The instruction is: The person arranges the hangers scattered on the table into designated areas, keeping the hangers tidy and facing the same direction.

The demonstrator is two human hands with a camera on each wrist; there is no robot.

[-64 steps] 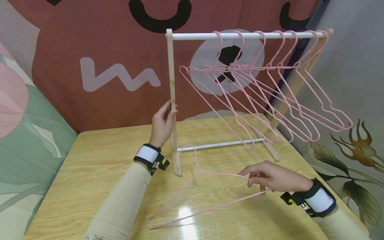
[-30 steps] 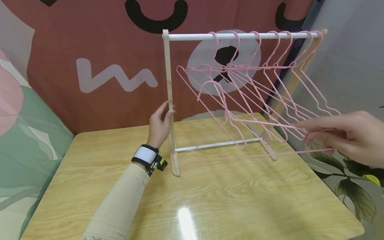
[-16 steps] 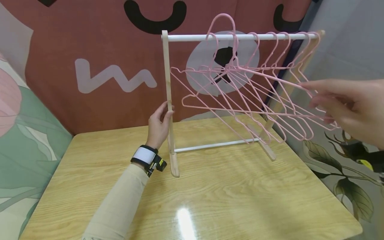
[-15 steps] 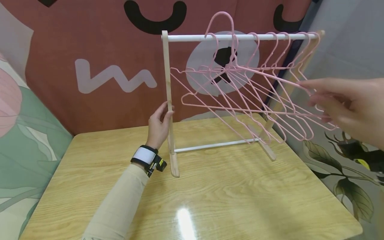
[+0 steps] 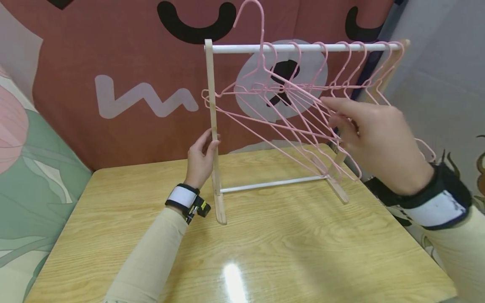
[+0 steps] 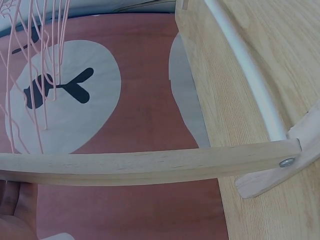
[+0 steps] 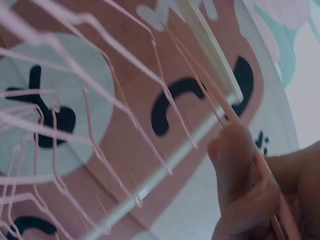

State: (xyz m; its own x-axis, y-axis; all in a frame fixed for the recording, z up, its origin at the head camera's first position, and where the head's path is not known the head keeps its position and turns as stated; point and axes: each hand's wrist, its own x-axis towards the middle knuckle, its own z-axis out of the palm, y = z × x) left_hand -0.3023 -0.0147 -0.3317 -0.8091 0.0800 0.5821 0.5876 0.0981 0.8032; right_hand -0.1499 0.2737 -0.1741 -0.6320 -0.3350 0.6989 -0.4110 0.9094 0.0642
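My right hand (image 5: 373, 139) grips a pink clothes hanger (image 5: 291, 83) by its near end, thumb and fingers curled round the wire. The hanger's hook rises above the white top rail (image 5: 238, 49), toward the rail's left end. In the right wrist view, the right hand's fingers (image 7: 237, 160) close on the hanger. My left hand (image 5: 201, 160) holds the left wooden upright (image 5: 210, 88) of the garment rack between thumb and fingers. Several pink hangers (image 5: 345, 67) hang from the rail, to the right of the held one. The left wrist view shows the upright (image 6: 150, 167) crossing beside the left hand's fingers.
The rack stands on a wood-grain table (image 5: 265, 252), with a white lower bar (image 5: 273, 184) between its feet. A brown printed cloth (image 5: 144, 139) hangs behind. A pale patterned cloth (image 5: 439, 92) borders the right side.
My right hand has lifted the hanger from low over the table to rail height, then moved it leftward. The left hand has stayed on the upright.
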